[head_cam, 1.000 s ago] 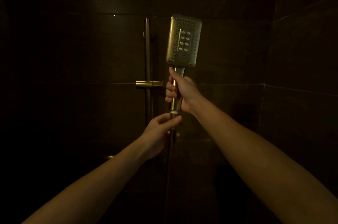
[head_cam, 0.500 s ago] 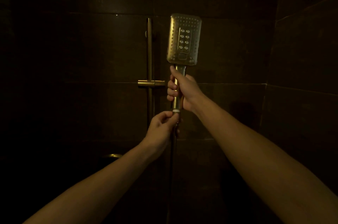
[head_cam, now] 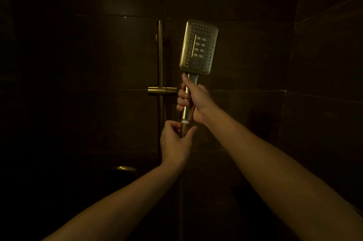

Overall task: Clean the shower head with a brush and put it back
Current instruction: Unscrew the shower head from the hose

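Right hand (head_cam: 193, 101) grips the shower head (head_cam: 198, 47) handle, held upright just right of the rail (head_cam: 160, 55) — left hand (head_cam: 175, 144) pinches the hose nut (head_cam: 184, 129) below it.

Dim, very dim, amber-brown all over. Brightest on the shower head (head_cam: 198, 47), with a thin glint down its face and crisp nozzle dots. Softer gleam on the rail (head_cam: 160, 53) just left of the shower head. Falling to near black far left of it and below. Murky to its right too, tile detail swallowed in shadow
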